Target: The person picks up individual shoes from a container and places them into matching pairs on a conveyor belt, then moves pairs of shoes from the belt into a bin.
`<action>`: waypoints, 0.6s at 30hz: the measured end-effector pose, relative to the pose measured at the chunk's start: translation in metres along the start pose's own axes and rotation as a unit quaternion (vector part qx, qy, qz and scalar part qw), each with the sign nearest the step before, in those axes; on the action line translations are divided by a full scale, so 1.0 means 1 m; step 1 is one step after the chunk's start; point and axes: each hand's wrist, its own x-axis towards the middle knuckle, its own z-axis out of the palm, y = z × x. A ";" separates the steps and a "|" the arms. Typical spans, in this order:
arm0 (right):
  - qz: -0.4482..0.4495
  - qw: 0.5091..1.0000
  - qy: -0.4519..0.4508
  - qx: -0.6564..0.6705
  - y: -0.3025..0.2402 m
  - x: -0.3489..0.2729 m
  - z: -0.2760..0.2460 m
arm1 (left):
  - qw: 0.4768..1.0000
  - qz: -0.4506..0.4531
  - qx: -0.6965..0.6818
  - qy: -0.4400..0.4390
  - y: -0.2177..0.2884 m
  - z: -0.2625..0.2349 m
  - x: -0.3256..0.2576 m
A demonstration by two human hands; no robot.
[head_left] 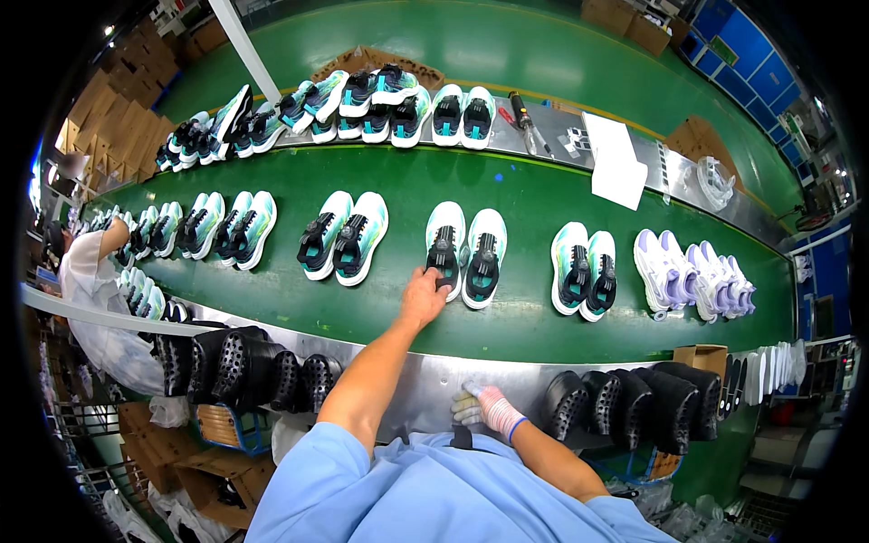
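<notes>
My bare left hand [423, 297] reaches onto the green belt [516, 344] and pinches the heel collar of a white sneaker [445, 226] with black laces and teal lining. Its mate [487, 237] stands close on the right, untouched. Both toes point away from me. My right hand [489, 409], in a pale glove with a pinkish cuff, hovers low by my waist over the metal ledge [434, 380]. Its fingers are loosely apart, and nothing shows in them. A mint-and-white pair [346, 237] stands to the left, another [584, 270] to the right.
More sneakers line the belt leftward; lilac ones [692, 274] stand at right. Along the far shelf are sneakers [462, 118], a screwdriver-like tool [520, 118] and white paper [615, 158]. Black shoe lasts [625, 398] flank me on the near ledge. Another person [100, 271] works far left.
</notes>
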 end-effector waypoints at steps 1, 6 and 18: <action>-0.001 1.000 0.000 -0.003 -0.001 -0.001 -0.001 | 1.000 -0.004 0.001 -0.001 -0.002 -0.004 0.000; 0.005 1.000 -0.005 -0.026 -0.012 -0.010 0.008 | 0.998 -0.026 -0.039 -0.048 -0.005 -0.017 -0.003; 0.003 0.999 0.007 -0.035 -0.012 -0.012 0.008 | 0.993 0.027 0.105 -0.046 0.003 -0.074 0.001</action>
